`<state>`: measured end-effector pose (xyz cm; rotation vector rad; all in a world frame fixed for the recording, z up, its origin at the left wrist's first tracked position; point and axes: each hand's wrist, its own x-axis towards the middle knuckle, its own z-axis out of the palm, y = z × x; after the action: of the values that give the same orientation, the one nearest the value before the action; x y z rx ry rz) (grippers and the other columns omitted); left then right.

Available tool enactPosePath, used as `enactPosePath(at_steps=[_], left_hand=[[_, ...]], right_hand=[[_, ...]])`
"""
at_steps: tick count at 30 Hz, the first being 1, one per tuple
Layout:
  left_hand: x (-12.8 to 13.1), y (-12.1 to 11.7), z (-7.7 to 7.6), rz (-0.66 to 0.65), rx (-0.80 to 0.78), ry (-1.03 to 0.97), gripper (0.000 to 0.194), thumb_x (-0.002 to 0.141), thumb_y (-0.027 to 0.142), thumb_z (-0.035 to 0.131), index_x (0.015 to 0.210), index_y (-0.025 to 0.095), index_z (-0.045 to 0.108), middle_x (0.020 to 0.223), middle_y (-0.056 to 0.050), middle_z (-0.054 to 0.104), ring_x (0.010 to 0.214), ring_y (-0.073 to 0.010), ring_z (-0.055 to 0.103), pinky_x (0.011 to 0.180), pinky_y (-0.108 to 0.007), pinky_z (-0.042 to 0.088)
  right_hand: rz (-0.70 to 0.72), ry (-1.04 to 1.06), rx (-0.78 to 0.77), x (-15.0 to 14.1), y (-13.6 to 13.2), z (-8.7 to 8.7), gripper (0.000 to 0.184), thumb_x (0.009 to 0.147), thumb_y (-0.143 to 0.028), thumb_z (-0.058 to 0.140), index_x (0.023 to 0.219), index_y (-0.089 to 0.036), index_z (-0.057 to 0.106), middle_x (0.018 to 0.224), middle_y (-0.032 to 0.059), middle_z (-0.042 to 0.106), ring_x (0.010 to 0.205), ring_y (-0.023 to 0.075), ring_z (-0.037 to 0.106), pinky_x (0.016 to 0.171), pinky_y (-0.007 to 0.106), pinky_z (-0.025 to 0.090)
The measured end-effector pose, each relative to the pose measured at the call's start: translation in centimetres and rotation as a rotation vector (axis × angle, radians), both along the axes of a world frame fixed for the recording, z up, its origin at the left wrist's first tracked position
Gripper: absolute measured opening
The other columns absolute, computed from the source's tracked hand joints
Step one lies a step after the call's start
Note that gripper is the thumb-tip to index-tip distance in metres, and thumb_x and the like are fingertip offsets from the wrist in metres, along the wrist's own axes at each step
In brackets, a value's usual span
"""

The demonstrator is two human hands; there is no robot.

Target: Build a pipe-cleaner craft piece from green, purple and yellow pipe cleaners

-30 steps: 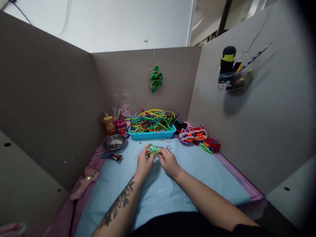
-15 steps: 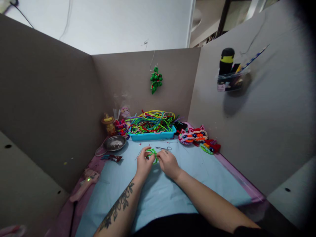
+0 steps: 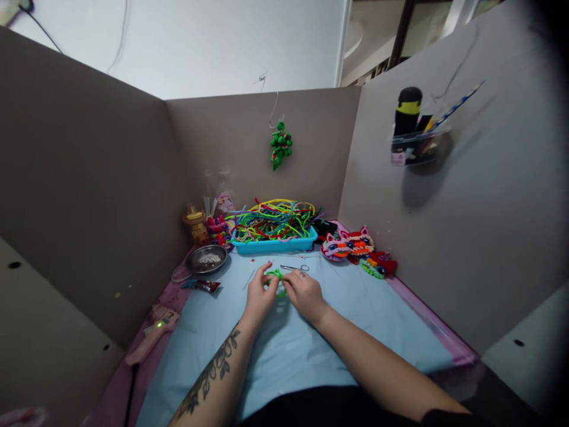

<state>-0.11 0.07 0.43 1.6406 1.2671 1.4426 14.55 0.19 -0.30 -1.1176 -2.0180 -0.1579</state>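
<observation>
Bright green pipe cleaners [image 3: 276, 273], bent into a loose looped shape, are held between my two hands above the blue table cover. My left hand [image 3: 260, 292] pinches the left side with thumb and fingers, its index finger raised. On the other side, my right hand [image 3: 304, 292] grips the green strand with thumb and index finger, and a ring shows on one finger. Just beyond my right hand lies a pair of scissors [image 3: 304, 268]. A thin metal rod [image 3: 249, 279] rests left of my left hand. My fingers hide part of the green piece.
Behind the hands stands a blue tray [image 3: 275, 245] heaped with colourful pipe cleaners. At left are a metal bowl [image 3: 206, 260] with small white bits, a dark red packet [image 3: 207, 286] and a pink glue gun [image 3: 153, 335]. Finished fuzzy pieces [image 3: 349, 244] lie at right.
The green piece has turned and tilted slightly between my fingers, its lower loop now less upright. Both hands keep nearly the same place and grip.
</observation>
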Motion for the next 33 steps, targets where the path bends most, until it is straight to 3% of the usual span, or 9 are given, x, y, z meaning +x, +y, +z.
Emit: enactPosePath(at_steps=[11, 19, 33], left_hand=[[0.10, -0.25, 0.20, -0.014, 0.003, 0.001, 0.048, 0.078, 0.030, 0.055, 0.123, 0.015, 0.052, 0.088, -0.007, 0.070, 0.080, -0.0166, 0.064, 0.074, -0.028, 0.048], [0.48, -0.35, 0.84, -0.052, -0.107, -0.168, 0.053, 0.075, 0.032, 0.059, 0.123, 0.010, 0.051, 0.084, -0.007, 0.070, 0.080, -0.0164, 0.063, 0.074, -0.027, 0.048], [0.61, -0.70, 0.85, -0.049, -0.006, -0.112, 0.049, 0.076, 0.029, 0.058, 0.122, 0.014, 0.053, 0.088, -0.005, 0.070, 0.083, -0.0163, 0.064, 0.081, -0.029, 0.048]], right_hand=[[-0.006, 0.085, 0.070, 0.13, 0.02, -0.13, 0.017, 0.088, -0.024, 0.047, 0.091, -0.019, 0.062, 0.081, 0.0060, 0.066, 0.077, 0.0165, 0.060, 0.073, 0.027, 0.044], [0.006, 0.057, 0.081, -0.02, -0.04, 0.02, 0.019, 0.089, -0.023, 0.045, 0.088, -0.020, 0.063, 0.079, 0.0058, 0.065, 0.078, 0.0175, 0.058, 0.074, 0.029, 0.042], [-0.055, 0.157, 0.038, -0.27, -0.06, 0.11, 0.014, 0.083, -0.023, 0.053, 0.080, -0.021, 0.066, 0.073, 0.0025, 0.066, 0.070, 0.0150, 0.059, 0.066, 0.024, 0.041]])
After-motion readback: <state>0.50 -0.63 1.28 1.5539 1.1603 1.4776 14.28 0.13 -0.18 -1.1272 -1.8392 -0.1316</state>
